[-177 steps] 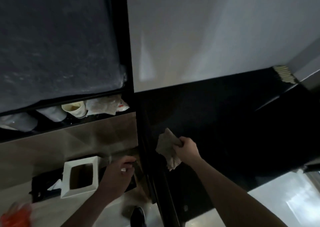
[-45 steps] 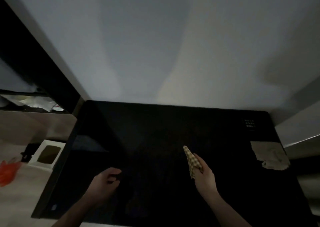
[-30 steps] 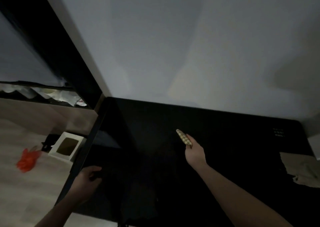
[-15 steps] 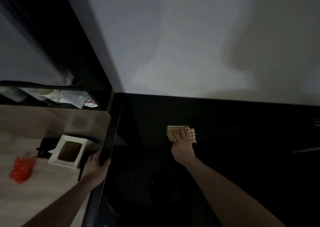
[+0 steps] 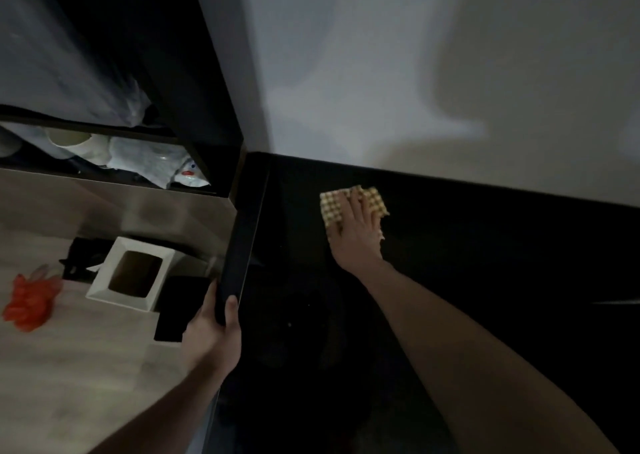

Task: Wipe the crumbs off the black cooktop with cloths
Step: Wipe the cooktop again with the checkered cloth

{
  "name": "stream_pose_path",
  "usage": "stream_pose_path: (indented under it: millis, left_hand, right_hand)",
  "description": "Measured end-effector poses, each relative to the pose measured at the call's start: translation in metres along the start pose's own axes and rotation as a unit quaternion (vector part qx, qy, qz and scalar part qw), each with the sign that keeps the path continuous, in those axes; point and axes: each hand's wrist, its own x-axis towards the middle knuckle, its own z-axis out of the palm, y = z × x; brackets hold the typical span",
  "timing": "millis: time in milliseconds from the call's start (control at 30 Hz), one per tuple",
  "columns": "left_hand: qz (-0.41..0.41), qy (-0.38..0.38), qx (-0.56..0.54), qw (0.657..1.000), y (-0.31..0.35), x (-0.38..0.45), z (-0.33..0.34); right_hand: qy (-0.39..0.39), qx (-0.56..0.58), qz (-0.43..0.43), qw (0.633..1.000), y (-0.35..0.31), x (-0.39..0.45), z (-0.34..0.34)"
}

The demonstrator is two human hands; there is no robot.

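**Cloth pressed flat at the cooktop's far left**

I see my right hand (image 5: 356,235), fingers straight, pressing the checked cloth (image 5: 353,204) onto the black cooktop (image 5: 485,263) near the wall. My left hand (image 5: 213,329) grips the cooktop's left edge, thumb curled over it.

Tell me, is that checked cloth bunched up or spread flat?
Spread flat: the checked cloth lies open on the black cooktop, its corners showing around the right hand pressing it.

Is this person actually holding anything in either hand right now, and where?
The left hand grips the cooktop's left edge. The right hand presses flat on the checked cloth, not gripping it.
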Motion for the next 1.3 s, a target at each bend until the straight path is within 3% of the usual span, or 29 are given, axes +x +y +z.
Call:
stream_pose_path:
  millis: [133,233,500,600,733,900,1000,1133,1300]
  left_hand:
    - [0.01,0.0,0.009,1.0,-0.004,0.003,0.002]
    - [0.016,0.003,0.007,1.0,-0.002,0.002,0.0]
    - [-0.011,-0.029,-0.014,0.999,0.008,-0.003,-0.012]
    - [-0.012,-0.025,-0.013,1.0,0.01,-0.003,-0.013]
    - [-0.007,-0.03,-0.02,0.999,0.01,-0.003,-0.015]
    - [0.0,-0.036,-0.037,0.999,0.008,-0.002,-0.014]
    - [0.003,-0.031,-0.032,0.999,0.009,-0.002,-0.014]
    - [-0.002,-0.031,-0.028,0.999,0.007,0.0,-0.011]
    - [-0.009,-0.03,-0.004,1.0,0.007,0.0,-0.012]
  right_hand:
    - [-0.013,-0.066,-0.141,0.988,-0.042,0.001,0.027]
    - [-0.042,-0.071,-0.248,0.965,-0.061,-0.043,0.05]
    - [-0.097,-0.028,-0.342,0.934,-0.023,-0.205,0.077]
    - [-0.152,0.033,-0.316,0.936,-0.013,-0.192,0.068]
    - [-0.029,0.115,-0.244,0.962,-0.035,-0.109,0.033]
    - [0.049,0.023,-0.149,0.987,-0.06,0.041,0.008]
    - [0.01,-0.048,-0.119,0.992,-0.063,0.079,0.017]
    - [0.009,-0.063,-0.121,0.991,-0.07,0.061,0.034]
    - [-0.039,-0.047,-0.234,0.97,-0.056,-0.046,0.048]
